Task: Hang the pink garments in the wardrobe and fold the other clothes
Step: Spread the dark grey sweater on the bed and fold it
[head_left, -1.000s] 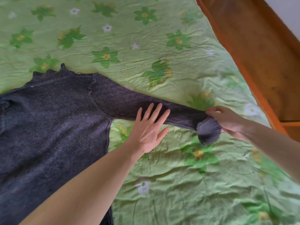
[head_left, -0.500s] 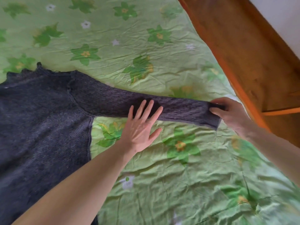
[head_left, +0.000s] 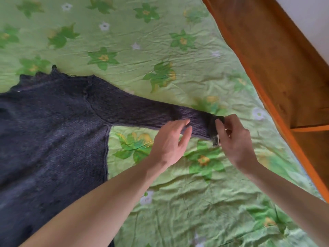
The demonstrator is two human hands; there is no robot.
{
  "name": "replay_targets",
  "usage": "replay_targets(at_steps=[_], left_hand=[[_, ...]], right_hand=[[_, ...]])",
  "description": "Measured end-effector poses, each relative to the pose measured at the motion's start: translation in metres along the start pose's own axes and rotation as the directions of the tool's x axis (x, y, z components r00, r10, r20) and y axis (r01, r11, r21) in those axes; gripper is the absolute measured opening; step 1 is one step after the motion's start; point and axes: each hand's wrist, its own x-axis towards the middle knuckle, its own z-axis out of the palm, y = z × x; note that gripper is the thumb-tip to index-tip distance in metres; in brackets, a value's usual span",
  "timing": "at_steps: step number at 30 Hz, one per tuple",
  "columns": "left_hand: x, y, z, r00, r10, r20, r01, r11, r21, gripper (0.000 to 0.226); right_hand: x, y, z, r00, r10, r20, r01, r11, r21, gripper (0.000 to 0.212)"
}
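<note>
Two hands work the dark sweater [head_left: 53,136] spread flat on the bed [head_left: 195,202]: right hand [head_left: 233,139] pinches the cuff [head_left: 214,127], left hand [head_left: 170,141] rests loose-fingered on the sleeve. Risk: stretchy knit bunches if pulled unevenly, spoiling the fold.

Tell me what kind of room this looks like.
Most likely a bedroom: a green floral bedsheet covers a bed, a wooden bed frame runs along its edge, and a dark sweater is spread on it for folding.
</note>
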Motion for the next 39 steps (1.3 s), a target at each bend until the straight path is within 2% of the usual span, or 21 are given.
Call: replay_targets(at_steps=[2, 5, 7, 9, 12, 14, 16, 19, 23, 27, 32, 35, 39], left_hand=[[0.003, 0.016, -0.013, 0.991, -0.128, 0.049, 0.136, 0.959, -0.248, 0.057], [0.009, 0.032, -0.033, 0.951, -0.278, 0.136, 0.308, 0.815, -0.491, 0.04], [0.01, 0.031, -0.048, 0.918, -0.375, 0.129, 0.378, 0.729, -0.57, 0.029], [0.005, 0.019, -0.065, 0.875, -0.458, 0.156, 0.442, 0.624, -0.645, 0.031], [-0.009, -0.006, -0.093, 0.813, -0.568, 0.131, 0.517, 0.598, -0.613, 0.033], [-0.016, -0.021, -0.112, 0.785, -0.614, 0.084, 0.536, 0.606, -0.588, 0.036], [-0.024, -0.034, -0.131, 0.764, -0.645, 0.033, 0.535, 0.603, -0.592, 0.036], [-0.034, -0.059, -0.165, 0.736, -0.674, -0.064, 0.495, 0.6, -0.629, 0.009], [-0.045, -0.102, -0.221, 0.68, -0.707, -0.195, 0.485, 0.633, -0.604, 0.017], [-0.058, -0.148, -0.288, 0.624, -0.72, -0.304, 0.479, 0.66, -0.579, 0.022], [-0.082, -0.205, -0.358, 0.56, -0.727, -0.396, 0.481, 0.675, -0.559, 0.012], [-0.099, -0.242, -0.384, 0.516, -0.724, -0.457, 0.523, 0.689, -0.501, 0.02], [-0.123, -0.286, -0.401, 0.542, -0.702, -0.462, 0.594, 0.709, -0.379, 0.013]], right_hand=[[-0.006, -0.023, 0.018, 0.993, -0.121, -0.004, 0.12, 0.992, -0.045, 0.023], [-0.015, -0.053, 0.044, 0.97, -0.244, 0.003, 0.243, 0.968, 0.069, 0.014], [-0.019, -0.068, 0.055, 0.979, -0.197, 0.05, 0.181, 0.957, 0.227, 0.012], [-0.023, -0.078, 0.063, 0.969, -0.198, 0.146, 0.131, 0.917, 0.376, 0.021], [-0.03, -0.085, 0.078, 0.938, -0.297, 0.176, 0.209, 0.894, 0.397, 0.032], [-0.034, -0.088, 0.089, 0.934, -0.339, 0.11, 0.29, 0.903, 0.316, 0.035], [-0.036, -0.09, 0.102, 0.943, -0.328, 0.055, 0.313, 0.931, 0.187, 0.043], [-0.036, -0.091, 0.122, 0.979, -0.19, 0.07, 0.186, 0.98, 0.068, 0.064], [-0.042, -0.099, 0.15, 0.979, -0.095, 0.177, 0.096, 0.995, 0.006, 0.085], [-0.053, -0.123, 0.186, 0.969, -0.083, 0.233, 0.091, 0.996, -0.025, 0.081], [-0.054, -0.159, 0.232, 0.958, -0.122, 0.261, 0.154, 0.982, -0.106, 0.072], [-0.046, -0.184, 0.255, 0.954, -0.141, 0.263, 0.189, 0.967, -0.168, 0.068], [-0.036, -0.216, 0.276, 0.94, -0.126, 0.315, 0.222, 0.932, -0.288, 0.061]])
